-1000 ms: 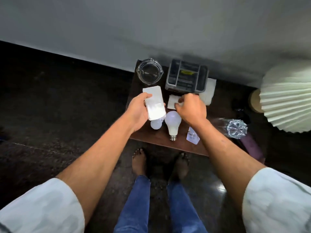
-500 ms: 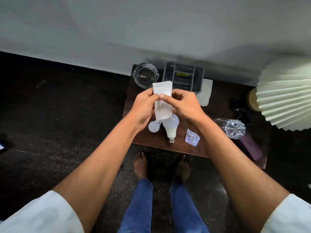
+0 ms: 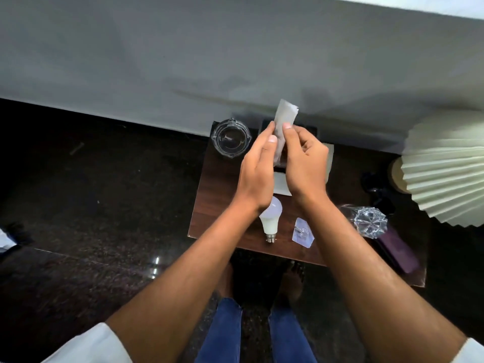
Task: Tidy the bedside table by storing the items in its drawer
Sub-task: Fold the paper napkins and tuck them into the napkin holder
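Here, both hands meet above the far half of the dark brown wooden counter [image 3: 214, 205], close together, and clamp a white folded paper strip [image 3: 285, 119] between them. The left hand [image 3: 258, 169] pinches the lower part of the white folded paper strip, thumb pressed against it. The right hand [image 3: 305, 163] pinches it slightly higher, thumb tip flat on the paper's face. The strip stands roughly upright, lifted clear of the counter, and its top end juts past the fingertips, showing against the grey wall beyond the far edge.

A round clear glass dish [image 3: 231, 138] sits at the far left corner. A white pear-shaped light bulb [image 3: 271, 216] lies on its side near the near edge, metal base pointing toward that edge, dome partly under the left wrist. Just beside it to the right, not touching, lies a small clear plastic packet [image 3: 303, 233] with a hook inside. A flat white card [image 3: 281, 184] lies mid-counter, largely covered by the hands. Toward the right end stands a faceted clear crystal piece [image 3: 370, 222], with a flat purple object [image 3: 398, 250] beside it near the near right corner. A pleated cream lampshade [image 3: 445, 174] overhangs the right end.
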